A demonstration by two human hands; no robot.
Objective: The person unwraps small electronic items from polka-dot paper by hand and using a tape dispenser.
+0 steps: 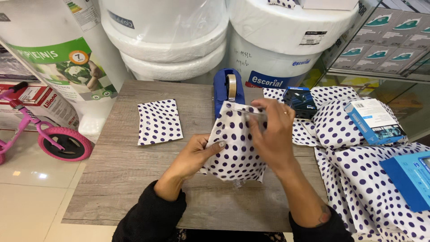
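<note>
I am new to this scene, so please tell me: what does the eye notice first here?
First, the two hands at the table's centre: the left hand holds a parcel in white paper with dark dots, and the right hand presses clear tape on its top. Just behind stands a blue tape dispenser; more dotted paper spreads to the right.

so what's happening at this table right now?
A person is wrapping a parcel in white paper with dark dots on a grey wooden table. The left hand grips the parcel's left edge; the right hand presses a strip of clear tape onto its top. A blue tape dispenser stands just behind. A finished dotted packet lies to the left; boxes sit on loose dotted paper to the right.
</note>
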